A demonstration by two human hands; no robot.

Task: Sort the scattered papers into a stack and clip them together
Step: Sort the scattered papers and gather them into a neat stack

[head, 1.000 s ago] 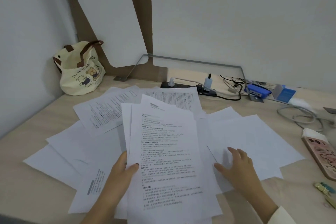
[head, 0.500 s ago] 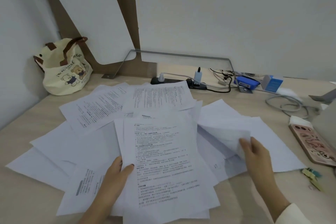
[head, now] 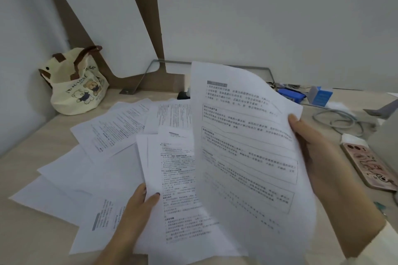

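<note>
Two grasps, mid-sort.
The right hand (head: 318, 157) grips raised printed sheets (head: 247, 146) at centre right; the left hand (head: 137, 206) pinches a pile (head: 176, 178) at lower centre, with loose papers (head: 86, 170) spread left across the desk (head: 32, 239).

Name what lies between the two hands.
Head view: the printed stack that the left hand grips, overlapped by the lifted sheets in the right hand.
</note>
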